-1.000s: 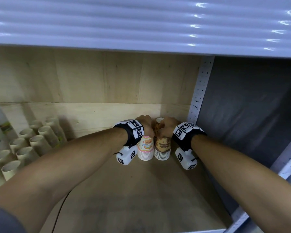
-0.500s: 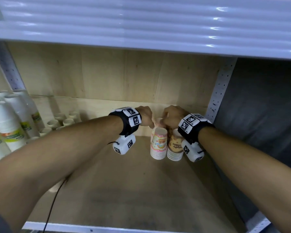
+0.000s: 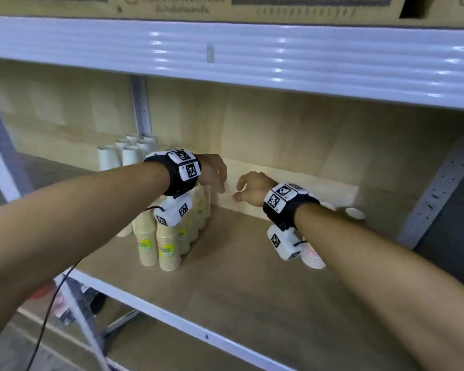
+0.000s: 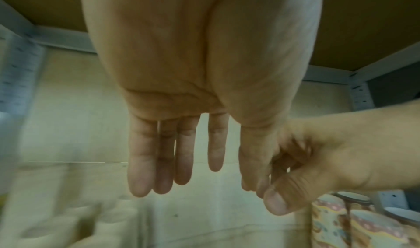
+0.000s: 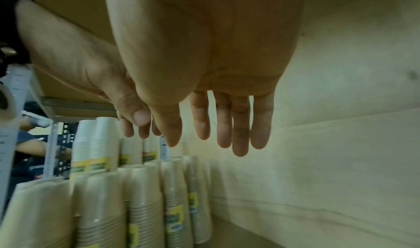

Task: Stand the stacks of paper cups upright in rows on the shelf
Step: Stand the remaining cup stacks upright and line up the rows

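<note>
Both hands hang empty above the wooden shelf [image 3: 252,285], close together. My left hand [image 3: 218,180] has its fingers straight in the left wrist view [image 4: 193,171]. My right hand [image 3: 241,189] is also open [image 5: 204,135], with loose fingers. Patterned cup stacks [image 4: 341,225] stand upright at the right; in the head view my right forearm hides most of them, leaving one stack's base [image 3: 313,259] and two rims [image 3: 355,213]. Beige cup stacks with yellow-green labels [image 3: 167,245] stand in rows under my left wrist [image 5: 145,207].
White cup stacks [image 3: 125,156] stand at the back left beside a perforated post [image 3: 141,108]. A white beam [image 3: 252,57] runs low overhead. Another post [image 3: 434,194] bounds the shelf on the right. Bare board lies between the beige and patterned stacks. A cable [image 3: 51,303] trails from my left wrist.
Both hands have let go of the patterned stacks and moved left, away from them, with fingers now spread. The head view has swung left, bringing the beige stacks into sight.
</note>
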Demonstrator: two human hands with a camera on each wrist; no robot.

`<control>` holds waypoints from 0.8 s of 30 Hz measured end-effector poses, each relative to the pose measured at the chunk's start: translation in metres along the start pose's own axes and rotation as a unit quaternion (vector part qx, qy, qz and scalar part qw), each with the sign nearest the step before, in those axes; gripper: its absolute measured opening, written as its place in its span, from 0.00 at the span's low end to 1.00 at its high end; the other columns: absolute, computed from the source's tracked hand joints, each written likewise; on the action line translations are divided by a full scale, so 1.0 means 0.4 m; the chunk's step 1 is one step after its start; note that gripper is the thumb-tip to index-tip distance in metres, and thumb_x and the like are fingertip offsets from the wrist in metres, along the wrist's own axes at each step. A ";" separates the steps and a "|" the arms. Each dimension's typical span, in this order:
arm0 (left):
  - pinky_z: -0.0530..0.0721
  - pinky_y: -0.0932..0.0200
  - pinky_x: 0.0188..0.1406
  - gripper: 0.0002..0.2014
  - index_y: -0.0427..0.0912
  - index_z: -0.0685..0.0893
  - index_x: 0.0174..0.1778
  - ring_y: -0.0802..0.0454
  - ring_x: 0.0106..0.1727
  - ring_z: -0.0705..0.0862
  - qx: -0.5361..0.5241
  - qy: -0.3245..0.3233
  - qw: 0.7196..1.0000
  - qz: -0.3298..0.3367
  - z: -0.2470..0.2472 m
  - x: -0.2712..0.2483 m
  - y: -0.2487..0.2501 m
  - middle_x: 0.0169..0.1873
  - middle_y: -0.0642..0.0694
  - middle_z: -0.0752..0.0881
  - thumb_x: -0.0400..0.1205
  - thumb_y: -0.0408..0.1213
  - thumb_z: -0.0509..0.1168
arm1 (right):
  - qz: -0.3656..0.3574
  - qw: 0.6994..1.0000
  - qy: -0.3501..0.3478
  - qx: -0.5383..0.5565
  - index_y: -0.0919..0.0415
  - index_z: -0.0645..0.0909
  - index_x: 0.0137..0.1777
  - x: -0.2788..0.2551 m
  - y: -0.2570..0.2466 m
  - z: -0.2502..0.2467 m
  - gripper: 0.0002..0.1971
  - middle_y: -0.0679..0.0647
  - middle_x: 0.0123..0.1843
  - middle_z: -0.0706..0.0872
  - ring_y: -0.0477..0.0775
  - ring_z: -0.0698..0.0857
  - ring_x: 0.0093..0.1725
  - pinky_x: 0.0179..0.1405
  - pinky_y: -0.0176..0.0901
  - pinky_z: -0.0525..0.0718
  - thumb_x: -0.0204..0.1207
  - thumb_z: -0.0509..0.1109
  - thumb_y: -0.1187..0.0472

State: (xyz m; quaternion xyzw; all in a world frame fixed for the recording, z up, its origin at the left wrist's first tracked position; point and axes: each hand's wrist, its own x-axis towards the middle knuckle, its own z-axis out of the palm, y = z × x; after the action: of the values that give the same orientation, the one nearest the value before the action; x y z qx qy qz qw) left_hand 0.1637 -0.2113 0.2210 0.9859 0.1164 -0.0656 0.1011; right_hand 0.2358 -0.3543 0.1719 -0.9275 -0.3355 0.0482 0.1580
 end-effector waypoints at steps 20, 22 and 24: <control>0.84 0.53 0.58 0.20 0.44 0.86 0.64 0.46 0.60 0.81 0.010 0.008 0.997 -0.082 0.101 -0.144 -0.353 0.63 0.46 0.81 0.76 0.37 0.75 | -0.138 0.987 -0.039 0.067 0.57 0.89 0.49 0.024 -0.333 0.185 0.17 0.53 0.50 0.88 0.54 0.87 0.48 0.51 0.48 0.87 0.66 0.79 0.47; 0.86 0.50 0.58 0.19 0.45 0.87 0.63 0.45 0.58 0.83 0.001 0.005 0.996 -0.084 0.113 -0.147 -0.355 0.61 0.46 0.83 0.75 0.37 0.76 | -0.139 0.987 -0.054 0.063 0.58 0.88 0.49 0.025 -0.345 0.200 0.18 0.55 0.48 0.88 0.55 0.87 0.47 0.47 0.45 0.86 0.66 0.79 0.46; 0.87 0.50 0.52 0.19 0.44 0.87 0.63 0.45 0.50 0.85 -0.018 -0.002 0.996 -0.091 0.121 -0.149 -0.360 0.57 0.43 0.86 0.76 0.35 0.75 | -0.140 0.987 -0.066 0.051 0.59 0.88 0.48 0.030 -0.353 0.211 0.16 0.56 0.46 0.89 0.55 0.87 0.46 0.44 0.45 0.86 0.66 0.79 0.48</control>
State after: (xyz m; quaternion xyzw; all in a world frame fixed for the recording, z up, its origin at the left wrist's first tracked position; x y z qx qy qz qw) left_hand 0.0664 -0.0975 0.1567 0.9691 0.2065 -0.0740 0.1129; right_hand 0.1428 -0.2223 0.1382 -0.8568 -0.4689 0.1041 0.1875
